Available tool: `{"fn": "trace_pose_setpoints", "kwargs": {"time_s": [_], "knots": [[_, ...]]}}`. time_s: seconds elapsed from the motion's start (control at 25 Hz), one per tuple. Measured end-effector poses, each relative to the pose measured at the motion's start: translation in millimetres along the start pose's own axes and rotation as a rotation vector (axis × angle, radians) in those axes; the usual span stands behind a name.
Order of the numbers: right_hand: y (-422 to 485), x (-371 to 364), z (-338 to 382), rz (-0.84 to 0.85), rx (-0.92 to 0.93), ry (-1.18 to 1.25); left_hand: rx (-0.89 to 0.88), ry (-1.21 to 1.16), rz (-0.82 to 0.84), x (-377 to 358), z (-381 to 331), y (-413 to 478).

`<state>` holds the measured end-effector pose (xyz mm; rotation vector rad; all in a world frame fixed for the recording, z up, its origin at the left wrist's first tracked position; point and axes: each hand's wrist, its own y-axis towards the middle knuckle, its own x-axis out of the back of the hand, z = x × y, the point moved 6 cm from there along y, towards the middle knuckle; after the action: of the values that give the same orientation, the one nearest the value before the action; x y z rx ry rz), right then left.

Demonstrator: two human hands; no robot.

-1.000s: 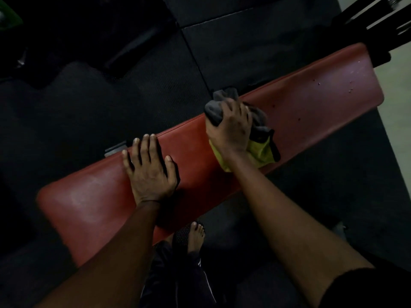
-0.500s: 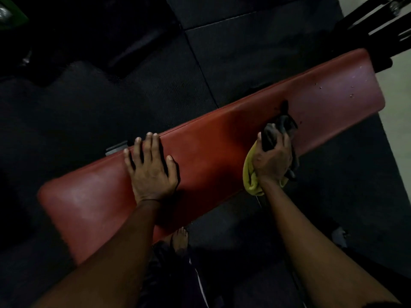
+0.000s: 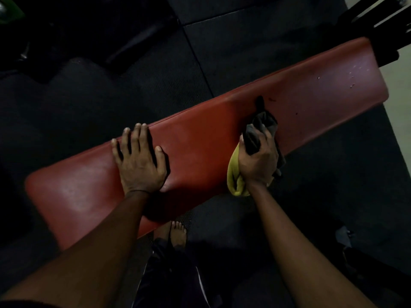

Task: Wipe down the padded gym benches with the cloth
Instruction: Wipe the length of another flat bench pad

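Note:
A long red padded bench [image 3: 200, 134] runs diagonally from lower left to upper right. My left hand [image 3: 139, 161] lies flat on its pad with fingers spread. My right hand [image 3: 259, 156] grips a bunched grey and yellow cloth [image 3: 264, 124] at the bench's near edge. The grey part sticks up past my fingers onto the pad, and a yellow fold [image 3: 234, 181] hangs below my palm. Small pale specks [image 3: 352, 78] mark the pad's far right end.
Dark rubber floor mats [image 3: 155, 81] surround the bench. A black metal frame [image 3: 382, 25] stands at its upper right end, beside a strip of pale floor [image 3: 400, 90]. My bare foot [image 3: 178, 233] is under the bench's near edge. Dark equipment [image 3: 142, 38] lies at upper left.
My right hand has dragged the cloth from the middle of the pad toward me to the near edge, where it stays. My left hand has not moved.

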<state>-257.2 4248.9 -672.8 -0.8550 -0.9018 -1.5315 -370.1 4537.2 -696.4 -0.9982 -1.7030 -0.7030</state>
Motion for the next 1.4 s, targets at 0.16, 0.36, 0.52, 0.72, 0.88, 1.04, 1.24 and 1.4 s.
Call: {"fn": "trace_pose_setpoints", "kwargs": {"time_s": [0.16,0.36,0.52,0.72,0.88,1.04,1.24,1.4], "knots": [[-17,-6,22,0.046,-0.032,-0.109,0.005,0.010,0.015,-2,1,0],[-23,-25,55,0.280,0.273,-0.105,0.027,-0.001,0.039,5,1,1],[20,-36,84,0.199,0.253,-0.042,-0.012,-0.280,0.077,23,16,-1],[-2,-96,199,0.623,0.684,-0.195,0.221,-0.163,0.055,69,130,-36],[-41,-120,250,0.818,0.677,-0.343,0.323,-0.201,0.123,89,177,-67],[-68,-146,298,1.131,0.697,-0.388,0.447,-0.541,0.143,95,200,-84],[-128,-189,363,1.339,0.782,-0.376,0.576,-0.785,0.147,93,230,-88],[-140,-200,378,1.407,0.731,-0.377,0.635,-0.953,0.206,85,249,-88]]}}
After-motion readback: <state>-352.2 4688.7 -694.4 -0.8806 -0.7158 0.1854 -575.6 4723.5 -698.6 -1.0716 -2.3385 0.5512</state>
